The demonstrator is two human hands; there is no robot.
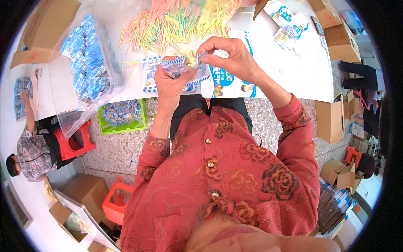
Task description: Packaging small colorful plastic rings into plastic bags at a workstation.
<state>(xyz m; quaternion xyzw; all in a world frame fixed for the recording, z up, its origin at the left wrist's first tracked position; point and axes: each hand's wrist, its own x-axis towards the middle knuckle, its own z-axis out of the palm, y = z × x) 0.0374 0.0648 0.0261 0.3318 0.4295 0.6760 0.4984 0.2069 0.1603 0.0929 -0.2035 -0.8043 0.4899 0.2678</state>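
Observation:
My left hand (pixel 174 82) is closed around a small blue-and-white packet (pixel 173 65) above the table's near edge. Pale yellow sticks (pixel 191 59) poke out of the packet's open end. At that end, my right hand (pixel 235 58) pinches the packet's edge between thumb and forefinger. Beneath the hands lie flat blue-and-white packets (pixel 150 80) and a larger printed pouch (pixel 247 90). A loose heap of thin pink, green and yellow sticks (pixel 168 25) spreads over the table just beyond.
On the left stands a transparent plastic tub (pixel 112 63) of filled blue packets. A green crate (pixel 121 131) of packets sits on the floor near a red stool (pixel 115 201). More pouches (pixel 287 25) lie at the far right. Cardboard boxes (pixel 329 122) flank the table; another person (pixel 35 151) sits at left.

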